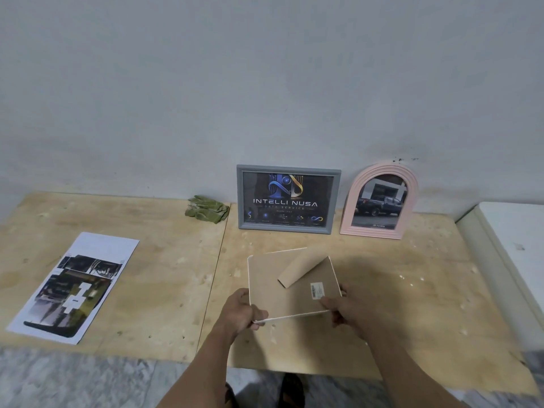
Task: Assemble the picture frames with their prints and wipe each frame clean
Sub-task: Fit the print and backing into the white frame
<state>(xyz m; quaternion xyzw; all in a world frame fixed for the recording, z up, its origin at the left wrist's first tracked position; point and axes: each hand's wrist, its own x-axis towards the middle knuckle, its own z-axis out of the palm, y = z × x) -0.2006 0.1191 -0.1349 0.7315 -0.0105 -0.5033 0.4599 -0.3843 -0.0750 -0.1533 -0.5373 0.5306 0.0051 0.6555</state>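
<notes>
Grey frame (288, 200) with dark print, pink arched frame (379, 201), tan backing board (291, 287), green cloth (207, 209), pale plywood (147, 275).

The front of the white-edged frame with the brown fibreboard back (290, 285) is turned away, so whether it holds glass or a print cannot be told, and the text on its small white barcode sticker (316, 290) is too small to read. The fingers of the left hand (242, 310) are tucked out of sight under that frame. The small row of words below the logo in the grey rectangular frame (288, 200) is illegible. The white cabinet-like block (513, 254) is cut off by the right edge. The dark footwear (290, 391) runs off the bottom edge
</notes>
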